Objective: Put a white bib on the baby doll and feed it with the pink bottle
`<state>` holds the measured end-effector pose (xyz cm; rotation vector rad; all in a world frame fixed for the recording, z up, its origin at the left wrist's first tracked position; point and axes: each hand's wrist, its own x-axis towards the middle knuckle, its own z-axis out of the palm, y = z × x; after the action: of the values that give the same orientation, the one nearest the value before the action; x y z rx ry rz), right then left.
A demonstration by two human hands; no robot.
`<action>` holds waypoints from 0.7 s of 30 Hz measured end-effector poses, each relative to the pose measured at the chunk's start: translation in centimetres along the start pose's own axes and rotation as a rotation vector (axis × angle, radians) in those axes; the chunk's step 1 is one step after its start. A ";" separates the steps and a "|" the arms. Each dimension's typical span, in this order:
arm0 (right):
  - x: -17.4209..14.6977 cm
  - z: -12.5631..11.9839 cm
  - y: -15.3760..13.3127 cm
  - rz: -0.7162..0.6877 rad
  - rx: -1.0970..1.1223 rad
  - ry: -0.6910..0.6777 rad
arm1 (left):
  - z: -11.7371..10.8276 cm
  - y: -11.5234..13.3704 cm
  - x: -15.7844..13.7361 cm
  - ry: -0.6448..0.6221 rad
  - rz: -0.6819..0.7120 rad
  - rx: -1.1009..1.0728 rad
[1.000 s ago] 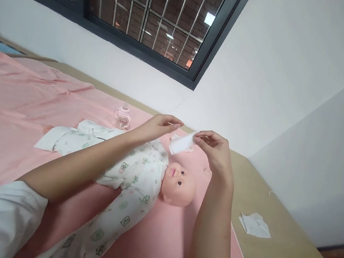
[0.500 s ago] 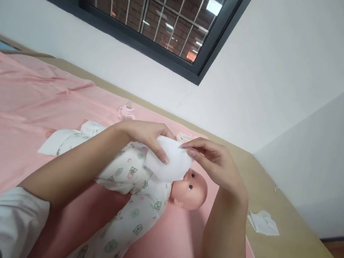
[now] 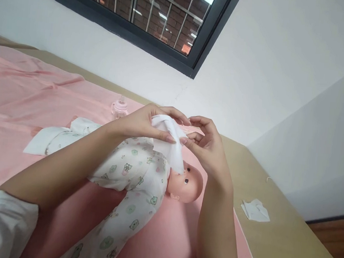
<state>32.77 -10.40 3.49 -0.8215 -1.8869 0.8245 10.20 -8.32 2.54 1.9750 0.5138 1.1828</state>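
A white tissue [image 3: 171, 141] hangs between my two hands, partly folded, its lower tip in front of the doll's mouth area. My left hand [image 3: 157, 123] grips it with the thumb in front and the fingers behind. At the tissue's right edge, my right hand [image 3: 202, 144] pinches it between thumb and fingers, the other fingers curled. Beneath them a baby doll [image 3: 186, 184] lies on its back, head to the right, in a white suit printed with green bears. The tissue covers the lower part of its face; both eyes show.
A pink sheet [image 3: 7, 101] lies under the doll on a tan mattress [image 3: 270, 248]. Beyond my left forearm stands a pink baby bottle [image 3: 119, 108]. A crumpled white tissue [image 3: 256, 210] rests on the mattress at right. Behind are a white wall and a barred window [image 3: 146, 13].
The tissue has gone from spread flat to folded over and gathered. Both hands have risen slightly and drawn closer together. The view has shifted a little.
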 end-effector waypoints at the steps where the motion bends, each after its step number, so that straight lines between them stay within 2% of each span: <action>1: 0.0 0.0 0.1 0.002 0.000 0.011 | 0.2 -0.2 0.0 0.039 -0.009 -0.023; 4: 0.1 -0.2 0.3 -0.001 -0.013 0.027 | 0.4 -1.0 0.1 0.148 -0.059 -0.147; 7: 0.2 -0.8 0.7 -0.018 -0.049 0.055 | 0.4 -1.5 0.1 0.168 -0.089 -0.236; 11: 0.9 -2.5 2.5 0.002 -0.083 0.144 | 0.9 -0.9 -0.3 -0.004 -0.202 -0.217; 14: 1.7 -4.0 5.4 0.081 -0.072 0.233 | 2.0 -0.6 -0.4 -0.176 -0.297 -0.119; 17: 2.3 -5.1 9.4 0.222 -0.012 0.304 | 3.3 -1.0 -0.4 -0.290 -0.327 -0.013; 21: 2.1 -5.7 14.5 0.474 0.049 0.332 | 4.6 -2.2 -0.3 -0.323 -0.330 0.184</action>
<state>40.10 0.62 -5.04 -1.3152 -1.3923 0.9443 14.16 -8.97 -0.66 2.0826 0.7635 0.6169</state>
